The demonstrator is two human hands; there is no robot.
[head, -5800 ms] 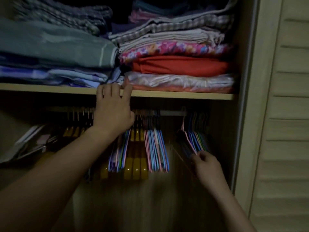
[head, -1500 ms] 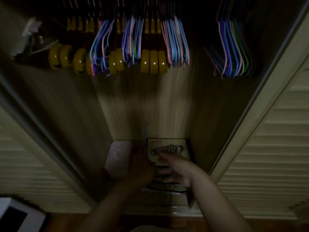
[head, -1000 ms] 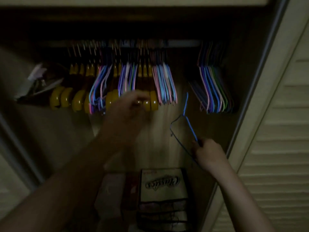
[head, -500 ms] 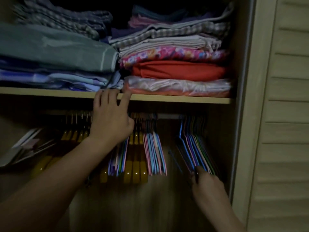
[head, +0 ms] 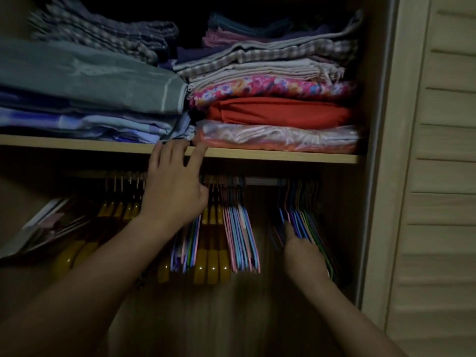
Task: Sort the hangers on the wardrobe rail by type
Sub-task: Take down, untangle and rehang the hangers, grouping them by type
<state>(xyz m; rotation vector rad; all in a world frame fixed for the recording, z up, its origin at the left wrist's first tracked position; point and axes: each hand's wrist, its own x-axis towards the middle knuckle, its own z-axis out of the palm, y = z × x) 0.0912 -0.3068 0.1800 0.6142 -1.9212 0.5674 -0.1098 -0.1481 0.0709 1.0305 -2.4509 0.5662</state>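
**Inspector:** Report on the rail [head: 262, 180].

**Assistant:** It runs under the shelf [head: 283, 156], dimly lit. Yellow-brown moulded hangers [head: 212, 269] hang at the left and middle, interleaved with bunches of thin coloured wire hangers [head: 242, 243]. A separate bunch of wire hangers [head: 306, 225] hangs at the right end, apart from the rest, with bare rail between.

**Inspector:** Left hand?

**Assistant:** The left hand [head: 172, 191] is raised in front of the rail. Its fingers are extended and slightly spread, the tips lying on the front edge of the shelf. The thumb side sits against the hanger hooks; whether it holds one I cannot tell.

**Inspector:** Right hand?

**Assistant:** The right hand [head: 301, 251] is at the lower part of the right-hand bunch, fingers reaching up into the wires. The image is dark and blurred there; I cannot tell whether it pinches a hanger or only touches them.

**Inspector:** Labels or writing?

**Assistant:** None legible. Some flat papers or packets [head: 43, 228] lie tilted at the far left under the shelf, too dark to read.

**Inspector:** Above the shelf?

**Assistant:** Two stacks of folded cloth: a grey-green piece [head: 85, 81] on blue ones at left; checked, floral pink [head: 257, 88], red [head: 275, 112] and a plastic-wrapped piece [head: 278, 136] at right. A louvred door [head: 443, 176] stands at the right.
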